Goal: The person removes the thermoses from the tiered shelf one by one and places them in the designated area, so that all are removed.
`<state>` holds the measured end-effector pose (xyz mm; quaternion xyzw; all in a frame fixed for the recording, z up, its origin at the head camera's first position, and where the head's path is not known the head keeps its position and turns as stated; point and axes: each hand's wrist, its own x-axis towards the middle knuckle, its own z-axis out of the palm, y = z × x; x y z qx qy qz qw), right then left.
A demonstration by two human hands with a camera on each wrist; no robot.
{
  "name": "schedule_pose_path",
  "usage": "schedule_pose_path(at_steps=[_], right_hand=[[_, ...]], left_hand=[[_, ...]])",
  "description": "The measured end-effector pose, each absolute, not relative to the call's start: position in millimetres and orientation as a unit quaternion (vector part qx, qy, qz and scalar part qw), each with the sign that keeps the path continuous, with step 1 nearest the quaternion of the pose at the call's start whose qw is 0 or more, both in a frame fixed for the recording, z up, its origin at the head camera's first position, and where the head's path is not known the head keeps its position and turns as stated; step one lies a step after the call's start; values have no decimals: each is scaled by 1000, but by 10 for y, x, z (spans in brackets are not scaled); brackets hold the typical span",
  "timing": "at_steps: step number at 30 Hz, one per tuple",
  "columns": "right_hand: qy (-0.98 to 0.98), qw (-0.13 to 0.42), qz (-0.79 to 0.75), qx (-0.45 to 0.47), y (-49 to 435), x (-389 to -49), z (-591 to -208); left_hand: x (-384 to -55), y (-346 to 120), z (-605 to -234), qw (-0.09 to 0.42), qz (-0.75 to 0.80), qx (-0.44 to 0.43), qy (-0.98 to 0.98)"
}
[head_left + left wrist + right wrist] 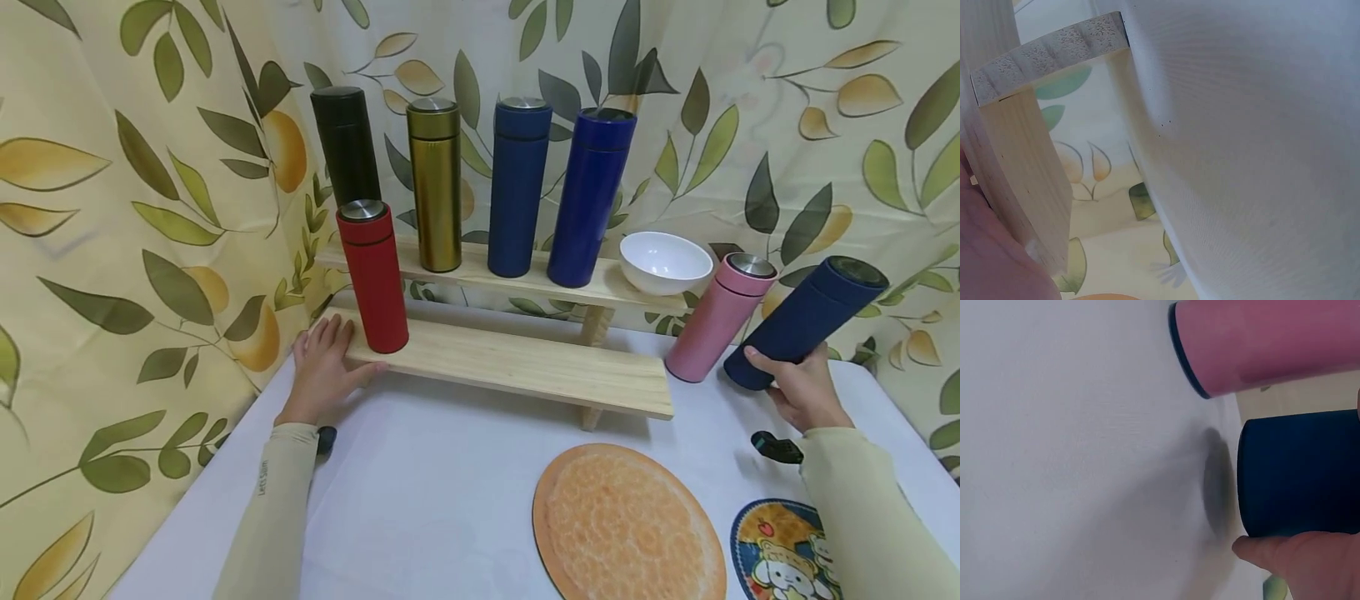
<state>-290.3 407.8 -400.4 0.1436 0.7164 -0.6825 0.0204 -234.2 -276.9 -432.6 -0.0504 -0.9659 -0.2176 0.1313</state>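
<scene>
My right hand (pixel 806 387) grips a navy blue thermos (pixel 808 321) near its lower end. The thermos leans to the right, and in the right wrist view its base hangs just off the white tabletop, with a shadow beside it. Left of it a pink thermos (pixel 722 318) stands on the table. My left hand (pixel 322 367) rests on the left end of the lower wooden shelf (pixel 510 362), thumb stretched along the front edge. Just right of those fingers a red thermos (pixel 375 279) stands on that shelf. The left wrist view shows the wooden end (pixel 1054 56) beside the hand.
The upper shelf (pixel 472 258) carries a black thermos (pixel 347 150), a gold one (pixel 437 187), two blue ones (pixel 517 192) (pixel 591 200) and a white bowl (pixel 663 262). A round tan mat (pixel 630 525) and a cartoon mat (pixel 783 554) lie in front. Patterned curtain (pixel 187 150) surrounds the table.
</scene>
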Motion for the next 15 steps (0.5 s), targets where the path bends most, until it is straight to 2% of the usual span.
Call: schedule_pose_path(at_steps=[7,15], right_hand=[[714,40,-682,156,4096,-2949,-4021],[714,31,-687,131,4105,-3028,-4088]], left_hand=[[-2343,-2763,-4328,130,-217,-51,-966],[-2341,-2773,-4328,131,-216,-50,-966]])
